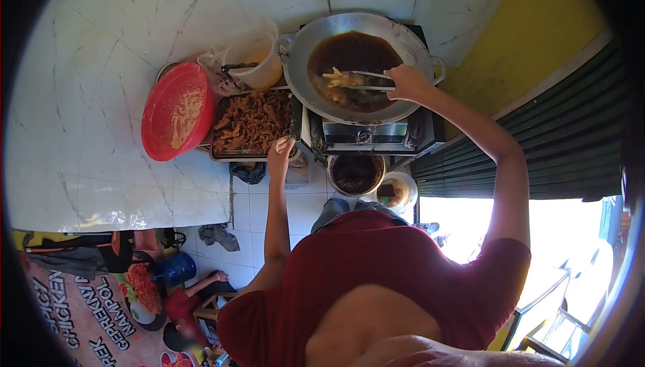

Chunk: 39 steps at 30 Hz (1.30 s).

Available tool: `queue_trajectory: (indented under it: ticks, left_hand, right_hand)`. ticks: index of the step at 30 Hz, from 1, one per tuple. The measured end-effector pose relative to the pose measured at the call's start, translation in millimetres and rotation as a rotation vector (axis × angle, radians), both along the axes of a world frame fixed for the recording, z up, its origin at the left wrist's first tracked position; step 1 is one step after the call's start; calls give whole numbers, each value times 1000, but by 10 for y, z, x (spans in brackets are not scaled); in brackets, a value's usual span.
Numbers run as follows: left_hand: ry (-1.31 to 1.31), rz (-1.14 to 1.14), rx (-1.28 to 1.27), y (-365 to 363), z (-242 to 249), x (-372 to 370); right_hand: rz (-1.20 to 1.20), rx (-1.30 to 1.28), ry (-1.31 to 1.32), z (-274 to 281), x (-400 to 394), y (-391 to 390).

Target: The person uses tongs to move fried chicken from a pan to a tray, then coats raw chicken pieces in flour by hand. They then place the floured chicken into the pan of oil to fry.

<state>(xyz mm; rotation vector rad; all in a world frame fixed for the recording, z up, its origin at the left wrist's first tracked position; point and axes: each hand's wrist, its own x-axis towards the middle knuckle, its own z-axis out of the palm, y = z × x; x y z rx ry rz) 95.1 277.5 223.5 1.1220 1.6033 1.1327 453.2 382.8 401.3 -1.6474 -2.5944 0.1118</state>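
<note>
My right hand (408,85) grips metal tongs (369,73) over a large wok (302,64) of dark oil. Pale golden battered pieces (342,78) lie at the tips of the tongs, in or just above the oil. My left hand (282,145) is closed, fingers curled, by the front right corner of a tray (228,158). Whatever is inside its fingers, if anything, is hidden. Heaped in that tray are brown fried pieces (252,121).
The wok sits on a stove (366,135). A red basin (154,121) with flour-like residue and a clear plastic tub (269,64) stand left. Below the stove are a bucket of dark liquid (356,173) and a white bucket (402,189). Another person (185,306) sits lower left.
</note>
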Motion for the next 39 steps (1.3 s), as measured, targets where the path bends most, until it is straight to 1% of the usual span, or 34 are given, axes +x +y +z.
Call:
queue_trajectory:
  ticks: [9, 12, 15, 18, 19, 21, 24, 27, 30, 34, 37, 39]
  left_hand:
    - [-18, -9, 20, 22, -99, -32]
    - [-29, -9, 6, 36, -133, -49]
    - [-43, -12, 15, 44, -170, -58]
    - [-39, -12, 21, 46, -164, -54]
    - [-39, -15, 20, 43, -153, -55]
    - [-40, -21, 21, 40, -147, -57]
    - [-34, -26, 17, 54, -183, -75]
    - [-10, -18, -2, 55, -176, -79]
    - [1, -19, -5, 47, -171, -81]
    - [9, -14, -7, 43, -152, -75]
    - [-6, -23, -11, 38, -145, -67]
    - [-23, -23, -16, 25, -110, -50]
  right_hand:
    - [12, -16, 33, 9, 239, -45]
    - [-46, -103, 51, 103, 330, -18]
    - [-122, -154, 63, 325, 413, -36]
    - [-127, -142, 106, 231, 608, 108]
    - [-135, -180, 97, 197, 655, 141]
    - [-150, -257, 79, 321, 644, 124]
    - [-237, -400, -12, 532, 481, 44]
    - [-216, -403, -4, 392, 414, 65]
    - [-167, -402, 109, 360, 293, 11]
    - [-94, -235, 137, -148, 395, 215]
    - [-48, -143, 151, -276, 439, 280]
    - [-22, -91, 142, -241, 421, 250]
